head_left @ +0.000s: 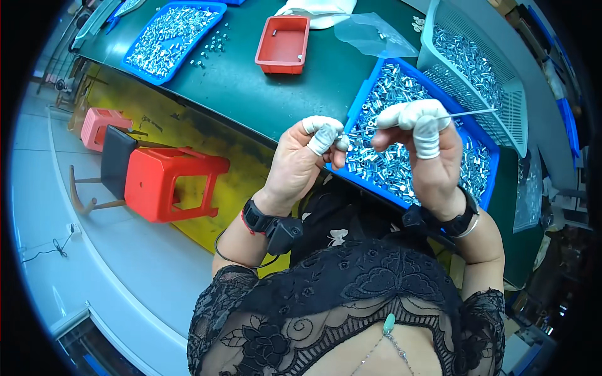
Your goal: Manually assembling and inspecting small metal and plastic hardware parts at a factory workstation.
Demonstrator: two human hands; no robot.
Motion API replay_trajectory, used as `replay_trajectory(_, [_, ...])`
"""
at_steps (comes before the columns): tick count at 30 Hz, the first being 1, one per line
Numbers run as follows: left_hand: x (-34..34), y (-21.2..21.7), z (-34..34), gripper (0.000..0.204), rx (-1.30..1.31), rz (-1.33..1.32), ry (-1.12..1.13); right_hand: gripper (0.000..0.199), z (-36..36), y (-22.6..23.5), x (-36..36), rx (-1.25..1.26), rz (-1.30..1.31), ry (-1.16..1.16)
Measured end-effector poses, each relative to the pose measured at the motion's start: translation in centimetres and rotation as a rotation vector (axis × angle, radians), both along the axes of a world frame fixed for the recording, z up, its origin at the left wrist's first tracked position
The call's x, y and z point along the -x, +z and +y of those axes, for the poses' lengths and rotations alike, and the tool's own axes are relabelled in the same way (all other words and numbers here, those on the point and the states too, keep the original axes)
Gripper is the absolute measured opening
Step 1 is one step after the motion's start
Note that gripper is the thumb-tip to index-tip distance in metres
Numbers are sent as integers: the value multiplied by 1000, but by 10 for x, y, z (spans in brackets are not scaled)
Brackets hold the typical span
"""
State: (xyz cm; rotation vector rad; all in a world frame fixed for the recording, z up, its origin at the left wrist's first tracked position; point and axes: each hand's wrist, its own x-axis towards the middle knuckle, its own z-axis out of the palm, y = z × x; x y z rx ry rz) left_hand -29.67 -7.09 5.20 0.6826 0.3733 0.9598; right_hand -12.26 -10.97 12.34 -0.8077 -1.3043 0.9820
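My left hand point(300, 153), with white covers on its thumb and fingers, pinches a small metal piece point(340, 136) over the near left edge of a blue tray point(494, 178). Short silvery metal sleeves point(379, 164) fill that tray. Above its right part, my right hand point(434, 156) is closed around a thin metal rod point(473, 113), whose free end points right. White covers wrap this hand's thumb and fingers too. The two hands are apart at about the same height. What the right fingertips enclose is hidden.
A pale green basket point(515, 103) of metal pieces leans at the right. Farther back are a red tray point(282, 67), a clear plastic bag point(376, 34) and white cloth point(323, 9). Another blue tray point(143, 75) of pieces stands far left, beside loose ones. A red stool point(147, 188) is left.
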Motion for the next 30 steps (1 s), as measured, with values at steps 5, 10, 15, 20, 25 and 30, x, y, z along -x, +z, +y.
replay_trajectory(5, [-6, 1, -8, 15, 28, -9, 0, 21, -10, -6, -1, -30, -124, 24])
replay_trajectory(10, [-15, 4, -22, 15, -47, 104, 65, 15, -11, -12, -13, -316, -750, -47])
replay_trajectory(15, [-19, 7, -32, 14, -56, 82, 47, 10, -21, -5, -24, 89, -551, 86])
replay_trajectory(20, [-19, 6, -25, 15, -49, 115, 57, 12, -14, -19, -17, -166, -373, 32])
replay_trajectory(25, [-24, -2, -22, 17, -212, 332, 231, 17, -11, -17, -17, -287, -582, -30])
replay_trajectory(30, [-23, 10, -14, 16, 64, 27, 18, 20, -4, -23, -24, 169, -33, 147])
